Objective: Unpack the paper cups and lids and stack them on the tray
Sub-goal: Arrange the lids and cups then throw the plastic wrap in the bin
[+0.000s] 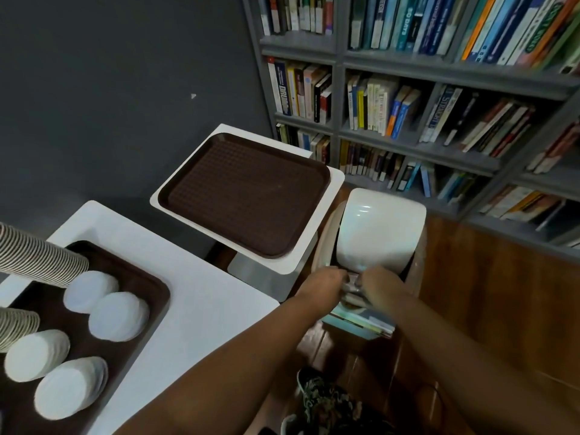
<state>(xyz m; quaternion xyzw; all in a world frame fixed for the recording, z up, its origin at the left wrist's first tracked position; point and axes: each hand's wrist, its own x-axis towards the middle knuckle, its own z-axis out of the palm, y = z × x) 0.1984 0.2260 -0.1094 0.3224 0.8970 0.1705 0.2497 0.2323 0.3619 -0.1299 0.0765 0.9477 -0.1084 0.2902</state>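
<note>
Both my hands reach down to a chair on the right. My left hand point(326, 279) and my right hand point(378, 282) are closed on a small clear plastic pack point(353, 287) between them; what is inside it is too blurred to tell. At the lower left, a brown tray point(147, 285) holds several stacks of white lids point(119, 315). Two ribbed stacks of paper cups point(40, 257) jut in from the left edge over this tray. A second brown tray point(248, 193) lies bare on the farther white table.
The near white table point(201, 296) and the far white table point(332, 180) stand side by side against a dark wall. A white chair back point(381, 229) rises behind my hands, with a pile of books point(364, 323) under them. Bookshelves point(439, 98) fill the right; the floor is wood.
</note>
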